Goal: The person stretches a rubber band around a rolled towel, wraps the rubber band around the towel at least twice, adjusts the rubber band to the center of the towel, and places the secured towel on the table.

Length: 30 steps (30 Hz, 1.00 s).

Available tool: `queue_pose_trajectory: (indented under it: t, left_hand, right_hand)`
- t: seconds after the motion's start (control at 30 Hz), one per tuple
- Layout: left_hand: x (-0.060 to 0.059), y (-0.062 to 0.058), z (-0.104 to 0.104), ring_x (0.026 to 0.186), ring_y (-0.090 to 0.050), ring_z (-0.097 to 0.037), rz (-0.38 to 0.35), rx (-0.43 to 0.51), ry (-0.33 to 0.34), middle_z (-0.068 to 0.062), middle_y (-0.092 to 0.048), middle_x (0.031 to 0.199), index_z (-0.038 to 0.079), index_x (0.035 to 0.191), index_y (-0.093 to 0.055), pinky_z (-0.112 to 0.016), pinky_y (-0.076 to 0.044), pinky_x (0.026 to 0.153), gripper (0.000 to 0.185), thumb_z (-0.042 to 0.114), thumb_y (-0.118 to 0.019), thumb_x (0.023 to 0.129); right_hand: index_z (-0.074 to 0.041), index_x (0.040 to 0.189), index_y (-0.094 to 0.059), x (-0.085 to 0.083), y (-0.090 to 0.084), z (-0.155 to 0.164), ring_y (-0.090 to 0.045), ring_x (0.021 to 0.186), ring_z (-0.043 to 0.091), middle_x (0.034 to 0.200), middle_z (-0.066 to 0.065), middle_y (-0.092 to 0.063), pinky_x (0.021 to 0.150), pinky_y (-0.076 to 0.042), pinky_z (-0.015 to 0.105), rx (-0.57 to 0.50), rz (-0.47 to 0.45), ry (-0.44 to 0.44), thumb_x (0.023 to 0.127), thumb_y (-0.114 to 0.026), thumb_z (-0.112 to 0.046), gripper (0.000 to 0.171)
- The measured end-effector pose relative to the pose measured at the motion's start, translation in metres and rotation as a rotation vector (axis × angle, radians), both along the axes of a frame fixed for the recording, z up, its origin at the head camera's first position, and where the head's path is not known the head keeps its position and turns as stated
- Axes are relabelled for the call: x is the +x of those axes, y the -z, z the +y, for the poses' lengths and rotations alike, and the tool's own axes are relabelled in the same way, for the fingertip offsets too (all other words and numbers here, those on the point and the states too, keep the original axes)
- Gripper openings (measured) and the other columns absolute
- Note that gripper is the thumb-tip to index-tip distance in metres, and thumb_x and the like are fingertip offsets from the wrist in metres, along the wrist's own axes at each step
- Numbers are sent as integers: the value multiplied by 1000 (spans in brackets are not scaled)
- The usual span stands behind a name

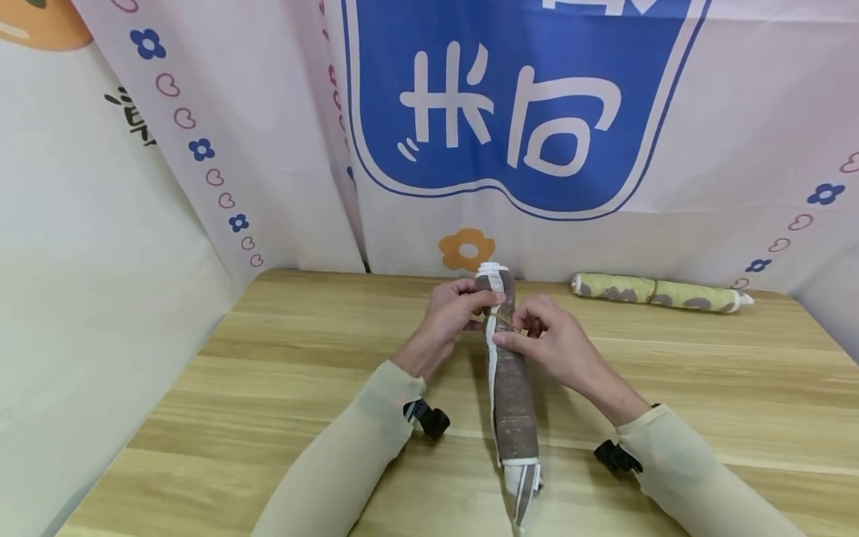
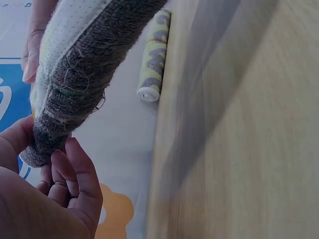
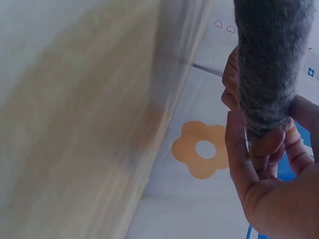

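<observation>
A rolled brown towel (image 1: 515, 395) with white edging is held up over the table, its far end raised and its pointed near end toward me. My left hand (image 1: 444, 317) grips the roll near its far end, thumb on top and fingers beneath. A thin tan rubber band (image 1: 503, 321) crosses the roll between the hands. My right hand (image 1: 560, 344) pinches this band at the roll's right side, thumb against the towel. In the left wrist view the brown towel (image 2: 84, 74) shows loose threads on its underside.
A second rolled towel (image 1: 617, 289), yellow-green with grey patches, lies at the table's back right with a band (image 1: 654, 291) round its middle. The wooden table (image 1: 282, 380) ends at a printed curtain (image 1: 288, 149) behind. A dark wrist device (image 1: 429, 420) hangs by the left cuff.
</observation>
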<state>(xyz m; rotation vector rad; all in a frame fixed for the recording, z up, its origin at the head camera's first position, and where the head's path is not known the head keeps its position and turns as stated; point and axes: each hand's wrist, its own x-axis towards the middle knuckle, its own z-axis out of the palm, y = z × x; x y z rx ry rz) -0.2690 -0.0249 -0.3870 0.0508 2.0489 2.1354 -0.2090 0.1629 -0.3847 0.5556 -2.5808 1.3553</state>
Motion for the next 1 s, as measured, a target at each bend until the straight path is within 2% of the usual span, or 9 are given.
queue_pose_trajectory:
  t: [0.2, 0.37, 0.57, 0.67, 0.73, 0.8, 0.93, 1.0]
  left_hand:
    - [1, -1, 1, 78, -64, -15, 15, -17, -23, -4, -69, 92, 6, 91, -71, -27, -57, 61, 19, 17, -87, 87]
    - [4, -1, 5, 75, -66, -14, 39, -19, -12, -4, -70, 89, 6, 90, -71, -27, -59, 60, 18, 14, -86, 87]
    - [5, -2, 5, 75, -65, -14, 82, -9, -34, -3, -68, 88, 6, 87, -68, -29, -60, 63, 18, 13, -85, 87]
    - [4, -4, 3, 78, -66, -15, 85, -14, -31, -4, -69, 91, 6, 91, -70, -31, -61, 67, 19, 15, -86, 87]
    - [3, -4, 2, 82, -66, -16, 90, 0, 2, -4, -68, 93, 6, 95, -72, -33, -62, 72, 20, 17, -86, 89]
    - [0, -4, 0, 88, -67, -17, 87, 35, 72, -5, -68, 98, 5, 102, -72, -36, -63, 78, 22, 20, -84, 92]
    - [-5, -1, -3, 90, -64, -15, 37, 194, 255, -3, -65, 99, 4, 109, -65, -36, -61, 84, 15, 16, -70, 101]
    - [-6, 1, -3, 87, -63, -13, -8, 254, 315, -2, -65, 98, 6, 111, -62, -35, -60, 83, 11, 12, -64, 103]
  right_hand:
    - [-16, 78, -54, 1, 0, -3, -48, 80, 22, 86, 4, -49, 67, -42, 33, 23, -11, 13, 93, -86, -24, 36]
    - [-16, 71, -51, 2, 0, -2, -48, 77, 20, 83, 3, -48, 64, -42, 30, 49, -16, 3, 92, -85, -22, 41]
    - [-18, 75, -63, 2, -1, 0, -54, 80, 19, 86, 2, -53, 66, -48, 28, 26, 51, -71, 92, -83, -10, 27]
    - [-17, 81, -70, 2, -3, 1, -55, 81, 20, 91, 3, -54, 66, -50, 28, 5, 55, -69, 94, -81, -12, 19]
    - [-17, 84, -73, 4, -6, 1, -55, 80, 20, 93, 3, -55, 65, -49, 28, -10, 44, -21, 97, -81, -19, 15]
    - [-15, 86, -74, 4, -10, 3, -54, 79, 20, 95, 3, -56, 65, -48, 28, -37, 17, 33, 98, -80, -26, 17]
    - [-8, 91, -75, 3, -14, 7, -61, 79, 18, 101, 7, -62, 69, -55, 29, -143, -55, 79, 100, -77, -29, 23]
    - [-3, 94, -75, 1, -13, 8, -66, 81, 17, 104, 9, -64, 71, -60, 31, -194, -107, 80, 101, -76, -26, 24]
